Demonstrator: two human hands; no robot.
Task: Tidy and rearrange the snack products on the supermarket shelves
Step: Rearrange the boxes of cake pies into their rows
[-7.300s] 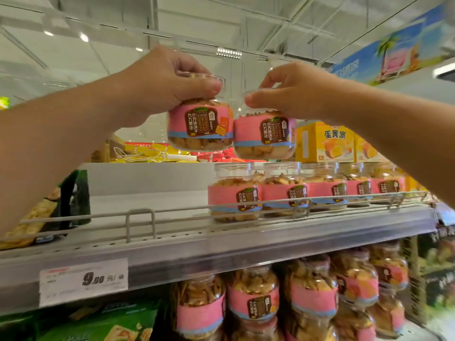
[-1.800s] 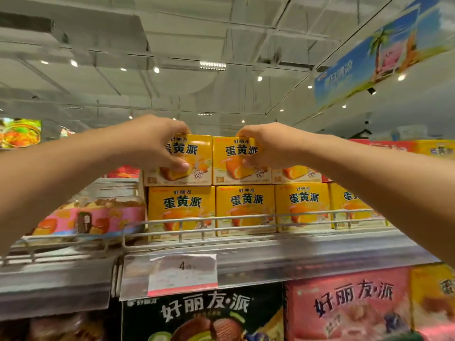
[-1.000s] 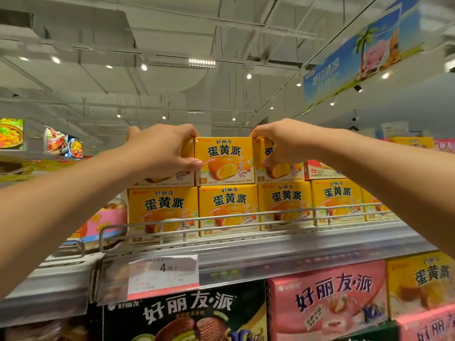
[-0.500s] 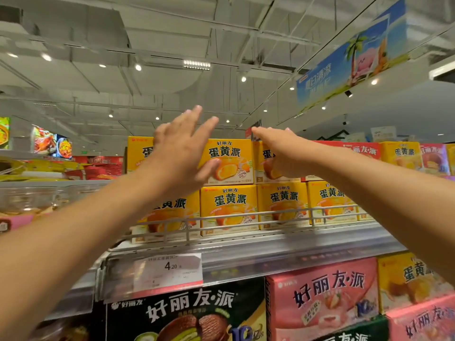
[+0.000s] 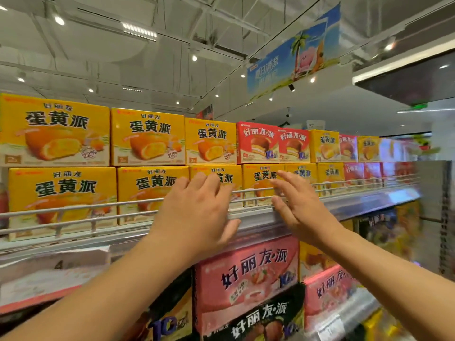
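Note:
Yellow egg-yolk pie boxes (image 5: 147,139) stand two rows high on the top shelf, behind a wire rail (image 5: 73,210). To their right, red pie boxes (image 5: 257,143) share the upper row with more yellow ones. My left hand (image 5: 197,212) is raised before the lower-row yellow box (image 5: 216,178), fingers straight, holding nothing. My right hand (image 5: 295,203) is raised beside it in front of the neighbouring yellow box (image 5: 263,183), fingers spread, also holding nothing. Whether either hand touches the rail or a box is unclear.
Under the shelf edge (image 5: 258,222) stand pink pie boxes (image 5: 248,274) and dark ones (image 5: 258,321). A blurred price tag (image 5: 54,274) hangs at the left. A blue banner (image 5: 293,57) hangs from the ceiling. A metal upright (image 5: 433,205) closes the shelf at the right.
Both hands let go of the upper-row yellow boxes, opened and dropped to the lower row. The view has shifted right along the shelf, so the red boxes now show.

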